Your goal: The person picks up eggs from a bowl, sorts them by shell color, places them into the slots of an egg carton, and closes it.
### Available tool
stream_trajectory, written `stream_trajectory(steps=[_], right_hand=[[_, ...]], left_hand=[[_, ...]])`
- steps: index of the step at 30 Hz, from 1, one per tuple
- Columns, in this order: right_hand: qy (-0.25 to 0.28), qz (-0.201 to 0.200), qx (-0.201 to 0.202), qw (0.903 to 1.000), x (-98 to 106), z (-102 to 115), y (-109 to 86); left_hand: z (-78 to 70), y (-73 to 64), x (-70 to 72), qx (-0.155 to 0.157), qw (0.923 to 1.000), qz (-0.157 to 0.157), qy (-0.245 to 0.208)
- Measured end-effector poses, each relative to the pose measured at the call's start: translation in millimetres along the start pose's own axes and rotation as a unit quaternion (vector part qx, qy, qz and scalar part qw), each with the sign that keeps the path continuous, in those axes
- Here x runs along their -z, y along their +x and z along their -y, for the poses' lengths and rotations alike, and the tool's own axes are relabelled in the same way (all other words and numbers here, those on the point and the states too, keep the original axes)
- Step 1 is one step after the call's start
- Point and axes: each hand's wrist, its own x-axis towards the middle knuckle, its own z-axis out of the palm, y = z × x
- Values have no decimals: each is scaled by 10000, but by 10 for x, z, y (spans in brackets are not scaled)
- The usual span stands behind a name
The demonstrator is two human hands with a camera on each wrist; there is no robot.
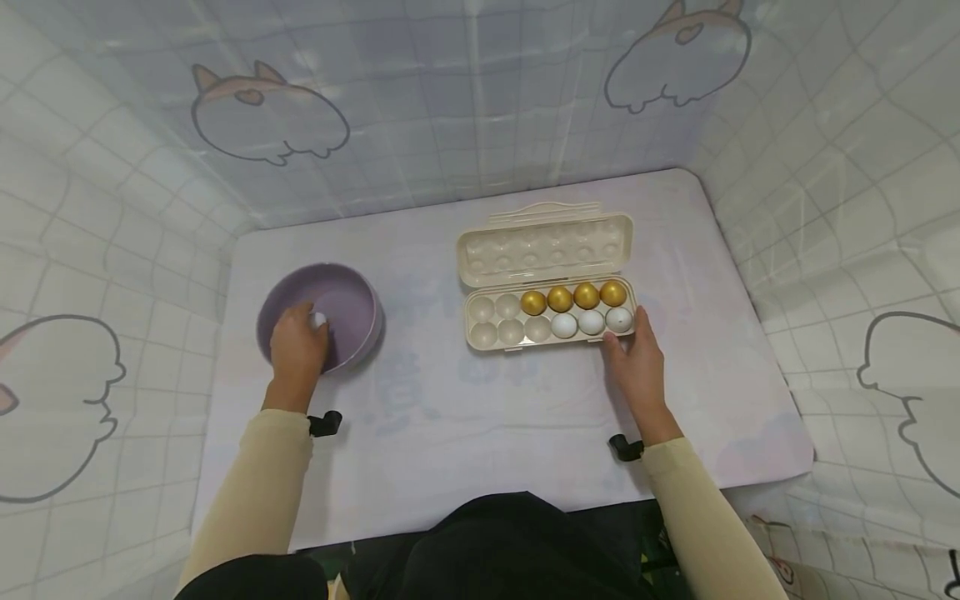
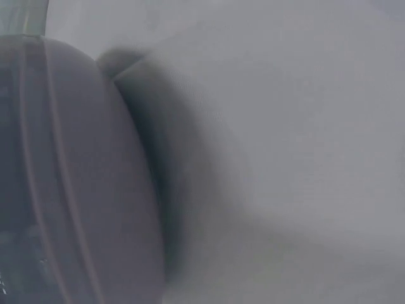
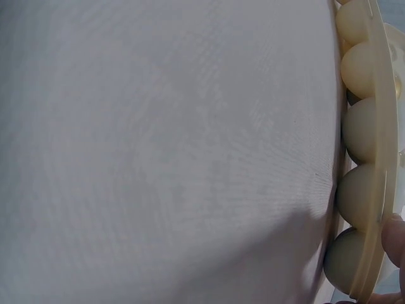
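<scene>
In the head view my left hand (image 1: 297, 346) reaches down into a purple bowl (image 1: 373, 312), pinching a white egg (image 1: 319, 319) between thumb and fingers. My right hand (image 1: 639, 367) grips the front right corner of an open cream egg carton (image 1: 474, 342), thumb at its front edge and fingers along the right end. Several gold eggs (image 1: 587, 296) fill the right part of the back row. Three white eggs (image 1: 591, 322) sit at the right of the front row, and the cups at left hold nothing. The right wrist view shows the thumb (image 3: 393, 239) against the carton rim.
The carton's lid (image 1: 543, 248) lies folded back behind the tray. A pale cloth (image 1: 435, 433) covers the table between bowl and carton. Curtains with cartoon animals (image 1: 270, 117) hang behind the table and on both sides.
</scene>
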Motion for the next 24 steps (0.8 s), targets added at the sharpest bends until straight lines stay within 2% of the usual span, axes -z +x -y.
stream_trajectory(steps=[4,10,13,16,19,24], right_hand=[[-14,8,22,10000,-6,1,9],[-38,87,-72,9999,16,28,-6],[-45,107,-85,9999,17,34,-10],[-58,98,-86,9999,11,27,-7],[-77,94,-96,9999,10,26,-7],[-75,105,-116,9998,18,33,-9]], left_hand=[[67,0,-18,118,9993,271,219],[43,10,8,490,9957,705,354],[27,11,20,613,9940,807,414],[33,15,27,576,9947,740,418],[36,12,38,442,9970,539,326],[-45,1,86,237,9995,196,86]])
